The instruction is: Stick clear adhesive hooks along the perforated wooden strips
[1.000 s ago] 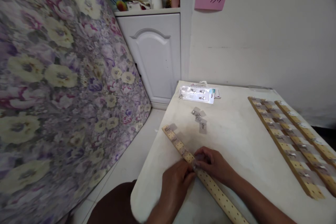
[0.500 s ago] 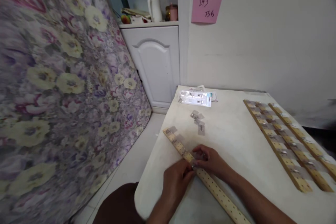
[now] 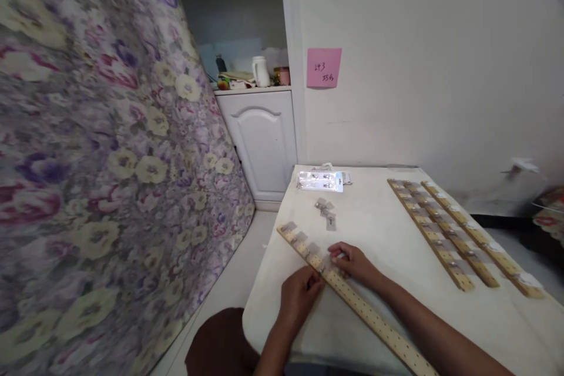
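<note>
A long pale wooden strip [image 3: 366, 311] with rows of small holes lies slantwise across the near part of the table. Clear square pieces with small metal hooks sit along its far end. My left hand [image 3: 300, 294] is closed at the strip's left edge, its fingertips curled against the wood. Across the strip, my right hand [image 3: 355, 264] has its fingers bent around the edge of a clear square hook [image 3: 327, 264] that overlaps the strip; the exact contact is hard to make out. A few loose clear hooks [image 3: 326, 211] lie farther back on the table.
Several wooden strips [image 3: 440, 241] fitted with clear hooks lie along the right of the white table [image 3: 370, 211]. Hook packages [image 3: 319, 181] rest at the back edge. A floral curtain [image 3: 110, 188] hangs at left, beside a white cabinet [image 3: 264, 141].
The view has tilted up and shifted right. My right hand's fingers have drawn slightly away from the strip and loosened. My left hand stays at the strip's edge.
</note>
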`<state>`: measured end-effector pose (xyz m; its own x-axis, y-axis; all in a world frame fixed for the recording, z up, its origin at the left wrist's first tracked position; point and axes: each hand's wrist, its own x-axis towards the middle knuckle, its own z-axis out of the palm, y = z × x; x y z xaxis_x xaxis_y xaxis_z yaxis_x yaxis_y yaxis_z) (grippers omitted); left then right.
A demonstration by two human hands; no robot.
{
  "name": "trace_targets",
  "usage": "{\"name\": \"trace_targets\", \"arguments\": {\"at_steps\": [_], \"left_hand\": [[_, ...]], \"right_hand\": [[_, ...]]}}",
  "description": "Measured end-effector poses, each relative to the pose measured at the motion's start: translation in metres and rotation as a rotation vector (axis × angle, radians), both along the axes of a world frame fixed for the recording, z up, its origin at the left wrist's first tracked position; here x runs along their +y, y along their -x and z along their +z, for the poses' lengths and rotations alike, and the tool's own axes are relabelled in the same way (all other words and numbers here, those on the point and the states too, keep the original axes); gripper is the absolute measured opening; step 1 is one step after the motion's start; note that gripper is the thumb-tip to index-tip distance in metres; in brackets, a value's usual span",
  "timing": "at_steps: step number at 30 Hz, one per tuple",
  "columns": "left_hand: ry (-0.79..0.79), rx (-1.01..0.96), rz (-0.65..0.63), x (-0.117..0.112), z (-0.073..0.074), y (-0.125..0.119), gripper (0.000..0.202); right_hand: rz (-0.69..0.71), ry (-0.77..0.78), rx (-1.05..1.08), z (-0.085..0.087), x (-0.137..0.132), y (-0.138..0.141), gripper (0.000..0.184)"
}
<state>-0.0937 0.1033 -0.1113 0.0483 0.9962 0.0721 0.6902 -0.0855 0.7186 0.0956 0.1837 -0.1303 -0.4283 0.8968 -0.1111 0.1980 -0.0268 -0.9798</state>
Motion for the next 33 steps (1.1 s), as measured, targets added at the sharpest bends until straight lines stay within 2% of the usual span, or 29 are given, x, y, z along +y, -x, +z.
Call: {"name": "trace_targets", "arguments": {"at_steps": [4,9,13,16,22,28,33], "left_hand": [[-0.029,-0.008,-0.008,-0.009,0.003,0.001,0.006],[-0.065,-0.022,-0.016,-0.015,0.004,0.002,0.009],[-0.08,-0.039,-0.017,-0.016,0.003,0.004,0.009],[-0.089,-0.049,-0.014,-0.016,0.002,0.004,0.011],[-0.1,-0.055,-0.009,-0.018,0.003,0.003,0.012],[-0.107,-0.069,-0.003,-0.017,0.003,0.003,0.012],[-0.091,-0.084,0.004,-0.014,0.0,0.004,0.009]], "right_hand": [[-0.04,-0.018,-0.019,0.002,-0.016,-0.02,0.029],[-0.042,-0.163,-0.182,0.012,-0.06,-0.045,0.023],[-0.111,-0.225,-0.351,0.016,-0.099,-0.051,0.032],[-0.161,-0.319,-0.451,0.015,-0.116,-0.047,0.037],[-0.232,-0.353,-0.54,0.012,-0.121,-0.038,0.02],[-0.279,-0.398,-0.552,0.014,-0.118,-0.033,0.018],[-0.311,-0.387,-0.597,0.019,-0.101,-0.02,0.016]]}}
